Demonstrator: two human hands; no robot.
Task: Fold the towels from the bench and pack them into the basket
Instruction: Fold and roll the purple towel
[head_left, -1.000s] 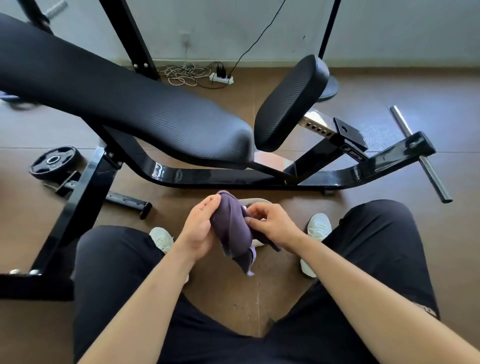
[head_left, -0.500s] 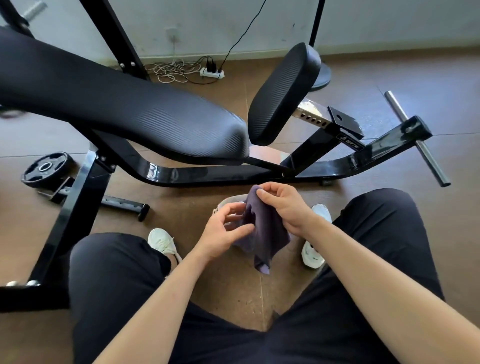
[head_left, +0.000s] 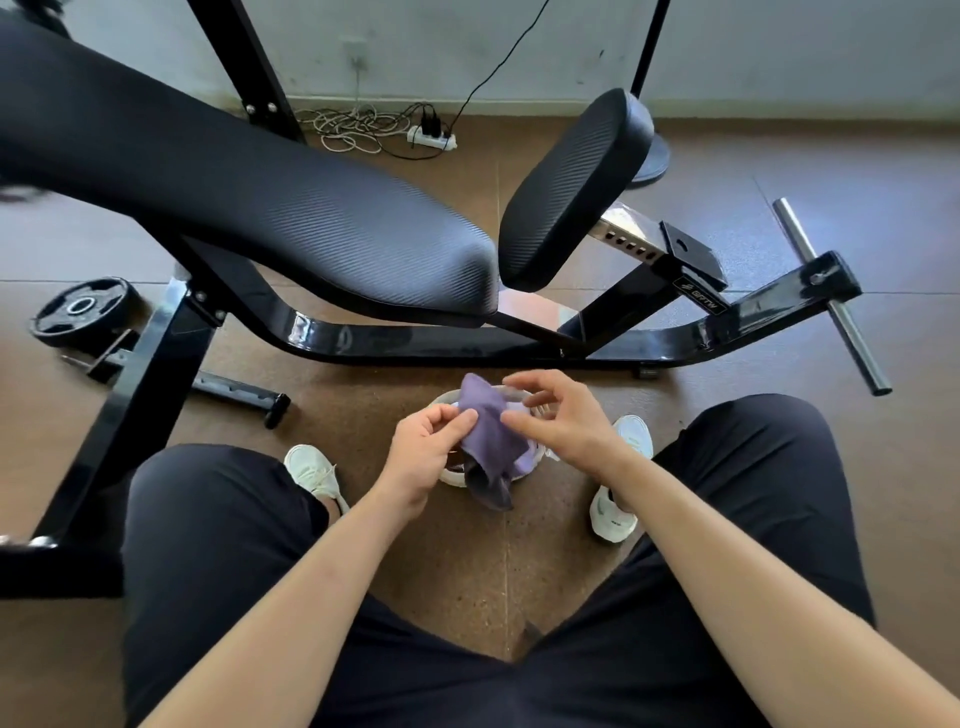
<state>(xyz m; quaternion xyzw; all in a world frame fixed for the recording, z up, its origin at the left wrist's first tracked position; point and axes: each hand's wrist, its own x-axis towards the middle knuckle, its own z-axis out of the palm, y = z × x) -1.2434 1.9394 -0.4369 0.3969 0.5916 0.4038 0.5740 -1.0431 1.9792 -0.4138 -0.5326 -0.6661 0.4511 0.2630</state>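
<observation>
The purple towel (head_left: 491, 436), bunched small, hangs over the white basket (head_left: 451, 477) on the floor (head_left: 467, 571). The left hand (head_left: 423, 457) has a pinching grip on it; the right hand (head_left: 563, 426), thumb on the cloth, shows a released grip. No towels show on the bench surface (head_left: 291, 208) (basket contents hidden), so this is likely the last.

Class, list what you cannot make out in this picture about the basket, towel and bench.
Basket contents: head view, hidden by towel and left hand.
Whether the right hand grips the towel: head view, its fingers hide the contact.
Bench left end: head view, cut off, blurred.
</observation>
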